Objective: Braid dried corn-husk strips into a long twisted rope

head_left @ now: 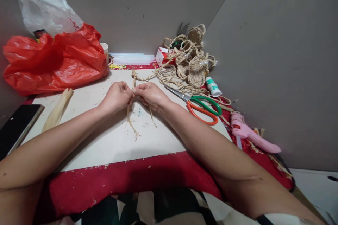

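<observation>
A grey wall (163,14) stands behind the white board (87,137) where we work. Taking our meeting fingertips as the clock's centre, we see a phone (19,126) between eight and nine o'clock and a red bag (58,63) near ten. Our left hand (118,95) pinches the fibre braid (133,76) from its nine o'clock side. The braid's long axis runs away from us, knotted end at twelve, loose strands (129,121) splaying towards six and five, so neither hand seems nearer. Our right hand (152,95) pinches from three o'clock, its fingertips touching the left's. The braid's tail joins coiled cord (169,74) towards two; scissors (203,107) lie near three, a pink glue gun (253,135) near four.
</observation>
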### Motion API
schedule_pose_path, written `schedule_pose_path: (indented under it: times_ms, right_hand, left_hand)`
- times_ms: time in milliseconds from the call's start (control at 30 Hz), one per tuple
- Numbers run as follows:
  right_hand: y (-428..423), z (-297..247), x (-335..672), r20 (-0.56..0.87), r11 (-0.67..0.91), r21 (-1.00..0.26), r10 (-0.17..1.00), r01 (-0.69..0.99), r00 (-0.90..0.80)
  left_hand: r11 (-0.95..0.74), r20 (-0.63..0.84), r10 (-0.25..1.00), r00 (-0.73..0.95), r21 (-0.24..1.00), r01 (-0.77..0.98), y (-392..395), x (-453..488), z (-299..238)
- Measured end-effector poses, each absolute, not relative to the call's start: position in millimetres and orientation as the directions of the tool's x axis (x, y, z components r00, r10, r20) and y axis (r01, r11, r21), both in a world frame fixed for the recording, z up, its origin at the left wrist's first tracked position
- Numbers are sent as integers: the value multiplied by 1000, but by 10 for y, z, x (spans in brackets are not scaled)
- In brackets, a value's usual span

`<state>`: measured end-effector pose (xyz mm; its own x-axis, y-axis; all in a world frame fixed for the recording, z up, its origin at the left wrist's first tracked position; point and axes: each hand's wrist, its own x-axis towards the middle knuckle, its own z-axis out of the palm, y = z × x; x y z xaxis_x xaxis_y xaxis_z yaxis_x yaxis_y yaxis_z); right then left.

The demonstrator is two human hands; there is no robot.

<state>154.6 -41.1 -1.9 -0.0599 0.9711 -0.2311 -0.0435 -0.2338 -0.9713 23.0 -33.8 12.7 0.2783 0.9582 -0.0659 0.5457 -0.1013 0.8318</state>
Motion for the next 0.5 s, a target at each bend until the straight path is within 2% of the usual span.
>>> schedule_pose_path:
  times_ms: [67,133,200,267,500]
  right_hand:
    - [-426,-18,1527,-227,-230,-970,973,-77,-53]
    - [-445,-11,1517,-247,-254,-959,967,-125,-70]
    - [-464,-2,1510,-272,-281,-946,959,-162,-79]
    - [-477,2,1508,-295,-305,-935,952,-180,-80]
    - [-432,-59,1537,-369,-384,-880,923,-281,-105]
  left_hand:
    - [-273,84,949,305,705,654,-392,237,81]
    - [-419,185,907,379,491,764,-434,237,31]
    - [-488,205,872,445,275,829,-460,238,-8]
    - [-517,187,851,491,133,845,-479,243,-32]
    - [-608,154,781,606,-39,793,-618,304,-73]
